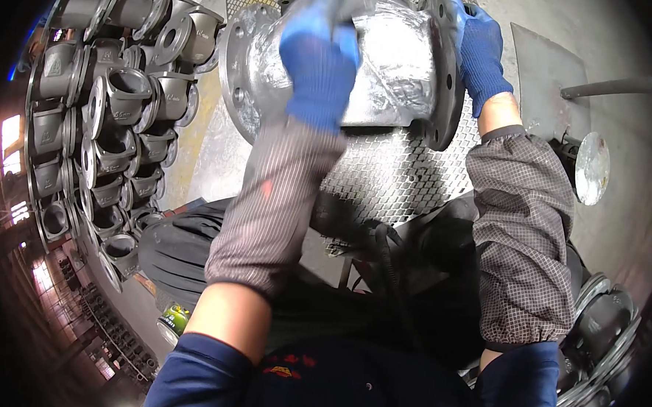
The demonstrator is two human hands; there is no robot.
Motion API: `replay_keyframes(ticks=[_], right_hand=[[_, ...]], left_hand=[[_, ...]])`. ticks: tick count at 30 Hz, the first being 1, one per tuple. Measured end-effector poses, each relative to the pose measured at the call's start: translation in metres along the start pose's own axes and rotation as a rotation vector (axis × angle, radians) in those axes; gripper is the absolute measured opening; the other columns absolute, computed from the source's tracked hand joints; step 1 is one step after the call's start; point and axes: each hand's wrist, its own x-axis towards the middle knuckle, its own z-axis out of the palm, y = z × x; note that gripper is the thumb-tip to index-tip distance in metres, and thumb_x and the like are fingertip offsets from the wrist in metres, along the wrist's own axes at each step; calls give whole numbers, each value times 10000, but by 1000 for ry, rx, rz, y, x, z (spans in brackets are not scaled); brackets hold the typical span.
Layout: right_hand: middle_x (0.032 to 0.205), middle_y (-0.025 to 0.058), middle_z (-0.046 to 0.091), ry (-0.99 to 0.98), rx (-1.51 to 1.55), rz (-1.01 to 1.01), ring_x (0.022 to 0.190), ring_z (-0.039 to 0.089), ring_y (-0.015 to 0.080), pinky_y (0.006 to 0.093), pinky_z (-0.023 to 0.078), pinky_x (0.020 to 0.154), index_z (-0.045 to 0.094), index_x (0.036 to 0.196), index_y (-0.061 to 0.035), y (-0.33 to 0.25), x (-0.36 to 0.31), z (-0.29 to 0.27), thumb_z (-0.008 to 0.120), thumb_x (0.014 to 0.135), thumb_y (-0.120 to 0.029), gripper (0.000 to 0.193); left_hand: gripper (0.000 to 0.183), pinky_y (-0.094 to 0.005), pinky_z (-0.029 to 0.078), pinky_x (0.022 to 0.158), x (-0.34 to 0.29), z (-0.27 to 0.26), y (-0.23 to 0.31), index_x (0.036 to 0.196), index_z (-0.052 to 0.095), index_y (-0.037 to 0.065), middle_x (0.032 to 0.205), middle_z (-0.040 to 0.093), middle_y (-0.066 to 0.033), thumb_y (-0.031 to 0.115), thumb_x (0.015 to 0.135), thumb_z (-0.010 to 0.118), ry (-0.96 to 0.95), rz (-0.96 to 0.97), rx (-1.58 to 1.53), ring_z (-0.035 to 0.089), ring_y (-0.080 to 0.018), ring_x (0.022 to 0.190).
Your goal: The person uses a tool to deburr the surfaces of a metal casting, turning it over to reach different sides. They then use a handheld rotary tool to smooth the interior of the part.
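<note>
In front of me lies a large grey metal valve body (403, 60) with a round bolt-holed flange at each end and a bright, shiny middle. My left hand (318, 63), in a blue knit glove, is over its left half, smeared by motion. A blurred greyish shape shows by those fingers; I cannot make out whether it is held. At the right flange, my right hand (483, 53), gloved in blue too, has its fingers curled over the outer rim. Checked and striped sleeve covers wrap both forearms.
Stacked grey flanged castings (125, 97) fill the left side, and more castings (603, 328) stand at lower right. Under the valve body is a diamond-patterned metal plate (386, 173). A green can (175, 319) stands by my left leg. On the right are a metal rod (612, 88) and round disc (592, 168).
</note>
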Motion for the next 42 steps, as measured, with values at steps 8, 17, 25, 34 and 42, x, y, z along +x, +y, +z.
replay_keyframes(ticks=[8,17,25,34,42], right_hand=[[911,174,630,41,-568,-411,833,610,268,379,459,726,614,946,-27,10,34,12,448,851,-251,294],[1013,186,636,155,268,-276,907,604,223,304,441,817,628,1056,-36,38,15,25,477,894,-304,347],[1106,142,576,-199,531,66,991,545,195,304,422,873,519,1175,39,115,-86,20,377,933,-372,498],[986,59,618,-23,1004,510,851,587,176,284,466,741,567,1111,-32,114,-117,30,492,896,-273,332],[910,74,626,-112,883,511,760,591,192,305,473,654,589,1061,-29,101,-167,-16,474,892,-279,323]], left_hand=[[286,-395,373,953,-90,57,-5,1097,570,57,1114,576,-128,206,865,494,-597,319,827,510,-261,1102],[229,-335,507,666,-92,-60,19,1002,617,23,836,668,-118,25,830,467,-86,359,108,647,-259,756],[445,-384,464,890,-58,-166,-64,1194,476,-37,1140,555,-154,230,839,463,600,-719,-965,551,-261,1036],[279,-296,481,674,-117,-139,-134,1088,536,-30,922,617,-72,171,918,444,51,-366,92,585,-179,783],[276,-298,477,659,-150,-131,-94,1065,548,-31,888,616,-70,178,915,451,342,-651,-455,583,-177,760]])
